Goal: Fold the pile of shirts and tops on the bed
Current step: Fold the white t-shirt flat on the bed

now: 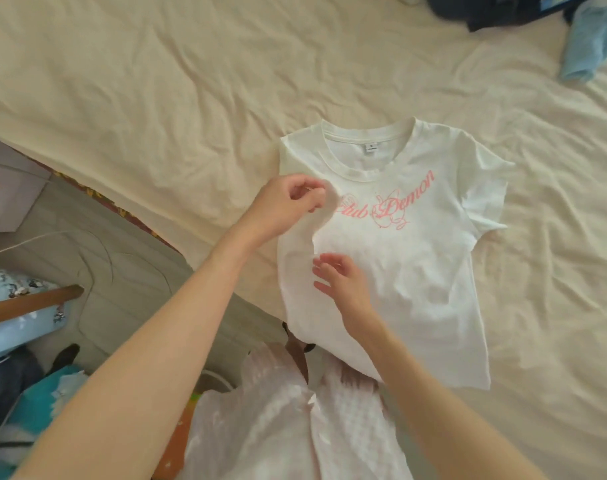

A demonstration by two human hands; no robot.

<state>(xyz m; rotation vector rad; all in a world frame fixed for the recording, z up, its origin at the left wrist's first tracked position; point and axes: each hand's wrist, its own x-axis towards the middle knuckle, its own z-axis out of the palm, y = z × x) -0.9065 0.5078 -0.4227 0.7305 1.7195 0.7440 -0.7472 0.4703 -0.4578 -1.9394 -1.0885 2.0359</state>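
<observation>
A white T-shirt [409, 258] with pink script lettering lies face up on the cream bed sheet [156, 81], collar pointing away from me. Its left sleeve and side are folded in over the front. My left hand [288, 202] pinches that folded edge near the lettering, fingers curled. My right hand [343, 278] rests lower on the shirt's middle with fingers spread and relaxed, touching the fabric beside the fold. The shirt's right sleeve lies flat and spread out.
A dark garment [496, 8] and a light blue top [593, 39] lie at the bed's far right corner. The bed edge runs diagonally at left, with floor [104, 258] and clutter below it. My pale pink garment [295, 427] fills the bottom centre.
</observation>
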